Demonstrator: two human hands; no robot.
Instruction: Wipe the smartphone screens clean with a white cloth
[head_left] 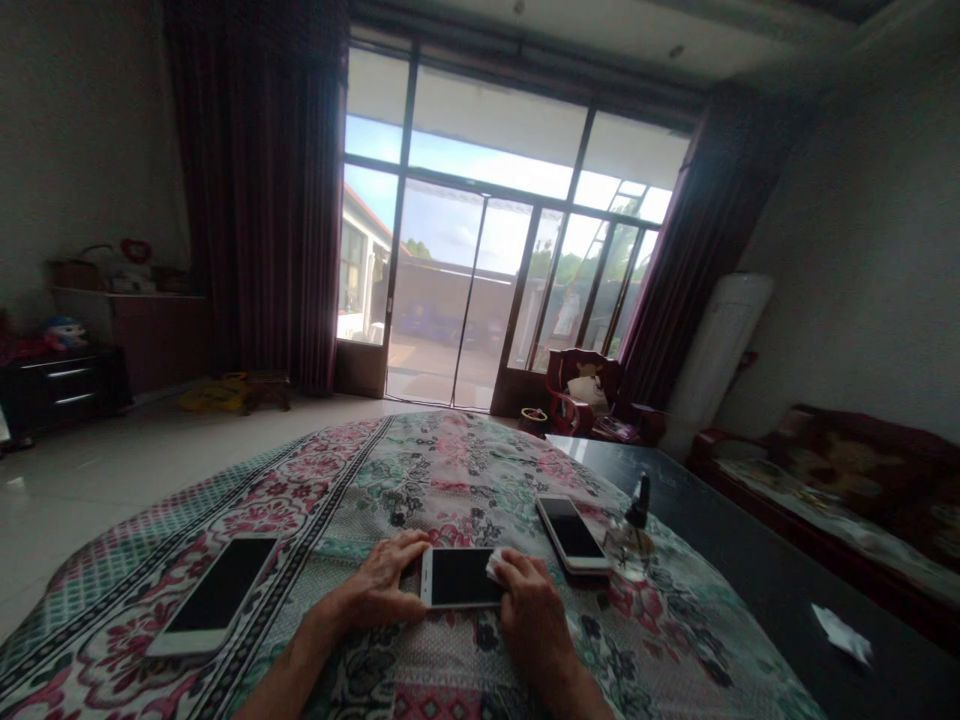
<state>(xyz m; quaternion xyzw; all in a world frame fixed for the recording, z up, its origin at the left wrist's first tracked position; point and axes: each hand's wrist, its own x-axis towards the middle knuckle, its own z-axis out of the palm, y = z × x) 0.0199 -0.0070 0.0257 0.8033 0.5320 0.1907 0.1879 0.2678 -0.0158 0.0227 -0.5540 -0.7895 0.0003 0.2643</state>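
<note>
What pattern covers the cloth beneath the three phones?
The fabric cloth is floral, pink, green and black, with striped bands; head view shows it best.

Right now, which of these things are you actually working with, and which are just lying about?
In hand: middle phone, gripped by the left hand; small white wad pressed on it by the right hand.
Lying about: left phone, right phone, small glass bottle, crumpled paper on the dark table.

glass doors bright daylight | dark red curtains | pale tiled floor | sofa along right wall
</note>
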